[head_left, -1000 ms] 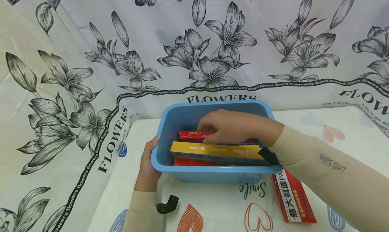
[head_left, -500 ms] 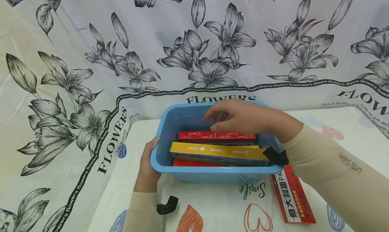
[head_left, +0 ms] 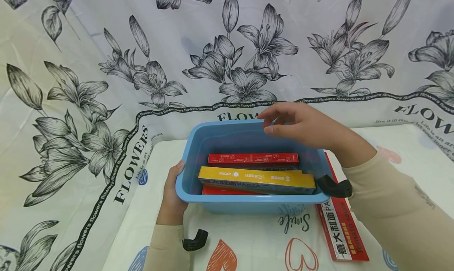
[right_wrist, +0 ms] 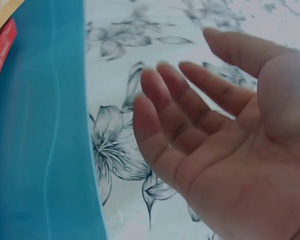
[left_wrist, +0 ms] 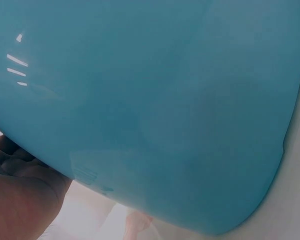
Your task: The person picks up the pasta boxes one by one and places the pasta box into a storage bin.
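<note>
A blue plastic basin (head_left: 227, 198) holds several pasta boxes. The yellow-topped pasta box (head_left: 255, 175) lies tilted across the front, partly over a red box (head_left: 227, 190). Behind it sits another red box (head_left: 253, 159) along the back. My left hand (head_left: 173, 188) grips the basin's left side, thumb on the rim; in the left wrist view its fingers are partly hidden behind the blue wall. My right hand (head_left: 301, 123) hovers over the basin's back right corner, fingers loosely bent with nothing in them; the right wrist view shows the bare palm (right_wrist: 230, 155).
A red and white tomato-sauce pasta box (head_left: 342, 231) lies on the table right of the basin, partly under my right forearm. A flower-printed cloth (head_left: 248, 46) rises behind the basin. The tablecloth (head_left: 262, 239) carries hearts and lettering.
My right hand has lifted out of the basin and moved right and back, uncovering the back red box. The left hand and the basin have stayed in place.
</note>
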Motion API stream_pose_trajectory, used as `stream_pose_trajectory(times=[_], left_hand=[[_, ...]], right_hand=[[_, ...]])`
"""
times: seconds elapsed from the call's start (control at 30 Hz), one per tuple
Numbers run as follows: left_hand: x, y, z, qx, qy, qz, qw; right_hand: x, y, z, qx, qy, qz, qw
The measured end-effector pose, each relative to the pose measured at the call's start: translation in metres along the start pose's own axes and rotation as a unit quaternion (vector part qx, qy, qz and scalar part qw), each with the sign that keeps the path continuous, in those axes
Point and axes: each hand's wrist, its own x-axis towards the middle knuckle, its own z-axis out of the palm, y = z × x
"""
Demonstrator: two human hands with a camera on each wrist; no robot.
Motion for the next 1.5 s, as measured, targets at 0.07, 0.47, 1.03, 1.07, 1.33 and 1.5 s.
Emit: stream_pose_trajectory(times=[0.07, 0.47, 1.03, 1.07, 1.33, 1.5], left_hand=[[0.000, 0.000, 0.000, -0.001, -0.002, 0.001, 1.0000], [0.000, 0.001, 0.001, -0.009, -0.006, 0.002, 0.9999], [-0.002, 0.004, 0.003, -0.004, 0.009, -0.009, 0.9999], [-0.002, 0.004, 0.004, -0.004, 0.010, -0.011, 0.9999], [-0.002, 0.004, 0.004, -0.002, 0.009, -0.011, 0.9999], [-0.002, 0.004, 0.003, -0.005, 0.002, -0.010, 0.9999]], right_hand=[[-0.005, 0.003, -0.004, 0.024, 0.023, 0.000, 0.9994], [-0.039, 0.003, -0.015, 0.060, 0.116, -0.017, 0.9913], [-0.089, 0.040, -0.023, 0.088, 0.177, -0.033, 0.9796], [-0.091, 0.043, -0.022, 0.092, 0.177, -0.035, 0.9793], [-0.108, 0.066, -0.018, 0.116, 0.214, -0.023, 0.9697], [-0.118, 0.079, -0.016, 0.154, 0.231, -0.012, 0.9607]])
